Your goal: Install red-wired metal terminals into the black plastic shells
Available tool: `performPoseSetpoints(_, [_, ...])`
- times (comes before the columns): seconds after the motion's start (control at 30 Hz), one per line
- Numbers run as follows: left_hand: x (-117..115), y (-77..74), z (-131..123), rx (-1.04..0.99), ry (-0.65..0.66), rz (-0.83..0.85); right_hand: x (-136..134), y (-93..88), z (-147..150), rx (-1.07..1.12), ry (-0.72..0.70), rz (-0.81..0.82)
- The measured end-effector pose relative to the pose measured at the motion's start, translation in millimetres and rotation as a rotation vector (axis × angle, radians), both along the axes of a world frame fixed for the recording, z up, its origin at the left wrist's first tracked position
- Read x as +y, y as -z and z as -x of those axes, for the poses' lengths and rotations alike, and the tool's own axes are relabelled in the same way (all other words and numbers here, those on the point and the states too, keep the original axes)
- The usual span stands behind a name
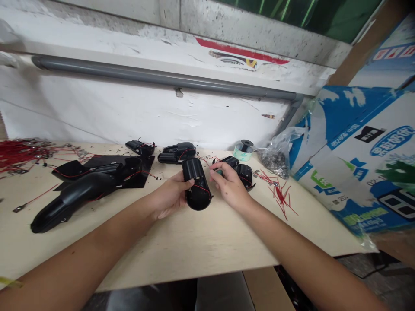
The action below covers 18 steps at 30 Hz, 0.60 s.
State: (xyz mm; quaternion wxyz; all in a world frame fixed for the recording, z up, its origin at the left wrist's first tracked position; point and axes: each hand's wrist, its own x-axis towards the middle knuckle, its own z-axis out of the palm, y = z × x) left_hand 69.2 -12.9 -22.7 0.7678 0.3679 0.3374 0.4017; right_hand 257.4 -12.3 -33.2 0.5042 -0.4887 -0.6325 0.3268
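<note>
Near the middle of the table, my left hand (pixel 173 192) is closed around a black plastic housing (pixel 198 201) with a rounded lower end. A thin red wire runs across the housing's open face, and small metal contacts show by my thumb. Just to its right, my right hand (pixel 229 183) has its fingers pinched together on a small tool with a green handle (pixel 219 172). Most of that tool is hidden by the fingers, so its tip cannot be made out. Behind my right hand lie more black housings (pixel 244 175) with red wires.
Black curved parts (pixel 81 190) lie at left, beside a heap of red wires (pixel 19 155). Two housings (pixel 177 152) (pixel 140 147) rest at the back. A tape roll (pixel 242 153), a plastic bag of small metal parts (pixel 275 160), loose red wires (pixel 281 194) and a blue-white carton (pixel 356 151) occupy the right.
</note>
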Motion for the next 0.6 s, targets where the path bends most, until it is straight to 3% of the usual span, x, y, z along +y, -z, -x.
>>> performPoseSetpoints(0.1, [2, -1.1, 0, 0.034, -0.024, 0.001, -3, -16.0, -7, 0.027, 0.006, -0.015])
performPoseSetpoints(0.23, [7, -4.7, 2, 0.013, -0.148, -0.019, -4, -66.0, -27, -0.040, 0.050, -0.049])
performPoseSetpoints(0.33, [12, -7.7, 3, -0.007, -0.308, -0.017, 9, -105.9, -35, -0.377, -0.019, -0.024])
performPoseSetpoints(0.4, [15, -8.2, 4, -0.013, -0.344, -0.025, 30, -120.6, -32, -0.641, -0.034, -0.018])
performPoseSetpoints(0.47, [17, -7.2, 5, 0.002, -0.365, -0.024, 58, -121.8, -23, -0.859, -0.036, 0.029])
performPoseSetpoints(0.6, [18, -4.6, 6, 0.028, -0.390, -0.008, 116, -99.2, 1, -1.221, -0.004, 0.230])
